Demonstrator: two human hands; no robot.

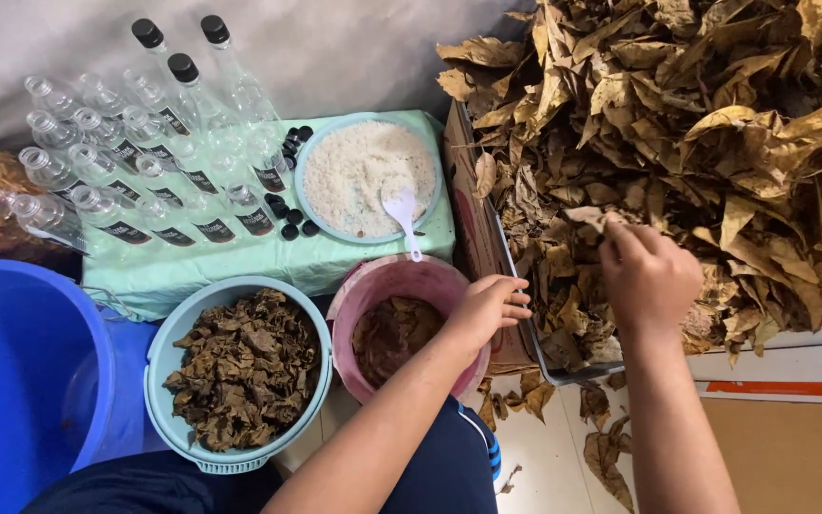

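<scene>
two tubs sit on a pale tiled floor beside a green-covered low table. the right hand pinches into the dry leaf pile, fingers closed on leaves. the left hand rests half-curled on the pink tub rim, gripping nothing.

Leaves: dry, brittle and matt under your right hand.
Bowl: smooth pink plastic by your left hand.
Bottles: clear, glossy plastic.
Cloth: soft, matt green.

Bottles left of rice plate, two tubs before them, leaf pile at right.
</scene>
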